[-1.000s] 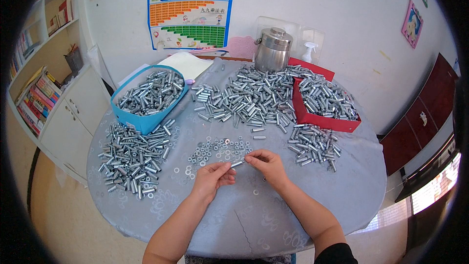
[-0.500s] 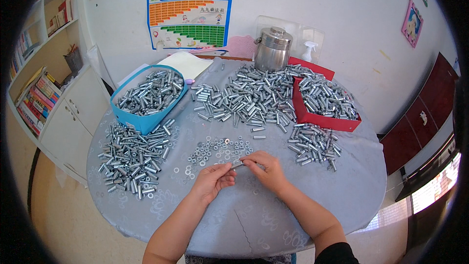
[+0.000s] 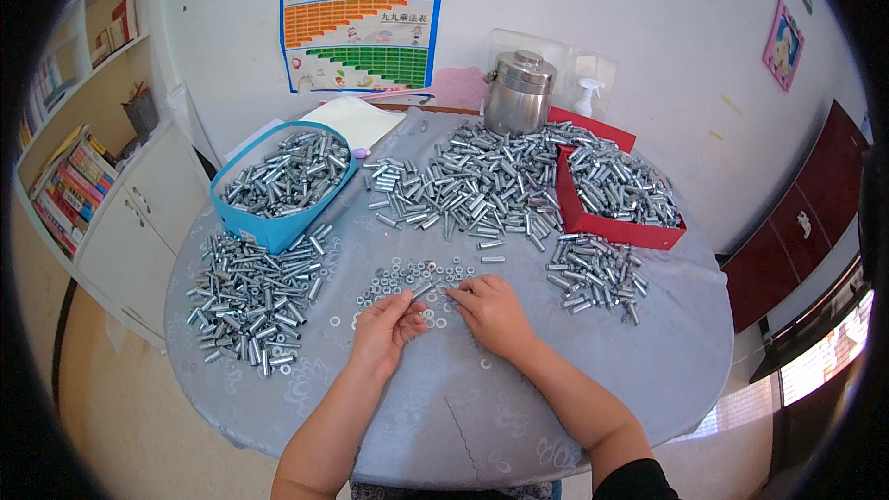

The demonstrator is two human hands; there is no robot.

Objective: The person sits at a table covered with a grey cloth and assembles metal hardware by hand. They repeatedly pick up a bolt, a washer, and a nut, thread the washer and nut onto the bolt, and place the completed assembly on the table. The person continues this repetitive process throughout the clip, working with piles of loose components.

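Note:
My left hand (image 3: 381, 326) pinches a slim metal anchor bolt (image 3: 423, 293) between thumb and fingertips, its far end angled up to the right over the small parts. Beneath it lies a loose cluster of nuts and flat washers (image 3: 396, 280) on the grey tablecloth. At the right side of that cluster is my right hand (image 3: 493, 313), its fingers drawn together and fingertips down among the nuts. Whatever sits between those fingertips is too small to make out. A single metal sleeve (image 3: 492, 259) lies just beyond the right hand.
A blue box (image 3: 278, 231) full of metal anchors stands at the left, with an anchor pile (image 3: 250, 301) before it. Another heap (image 3: 482, 176) spreads across the back beside a steel pot (image 3: 520, 97). At right, a red box (image 3: 616, 233) holds more, with a smaller pile (image 3: 597, 273) in front.
My hands have come apart and shifted slightly away from me. The left keeps the anchor bolt; the right has let go of it and reached to the nuts and washers.

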